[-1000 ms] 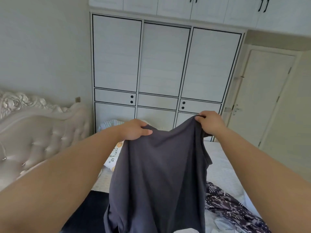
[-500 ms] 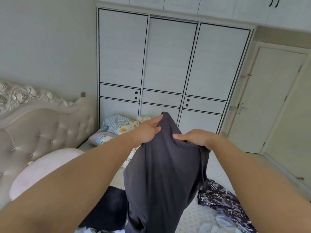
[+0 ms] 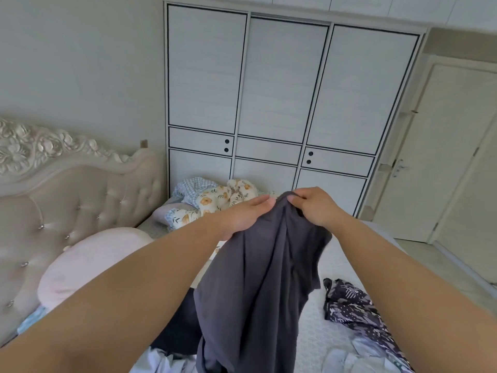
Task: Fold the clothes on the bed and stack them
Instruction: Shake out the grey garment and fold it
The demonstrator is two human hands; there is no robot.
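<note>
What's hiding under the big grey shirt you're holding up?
Below the grey shirt, a dark navy garment peeks out at its left edge, lying on the bed. How far it reaches behind the hanging cloth is covered, as is anything else there.

Head-worn view, forward and slightly down (wide-angle), close over the bed (image 3: pixel 338 254), facing the wardrobe (image 3: pixel 282 98).
</note>
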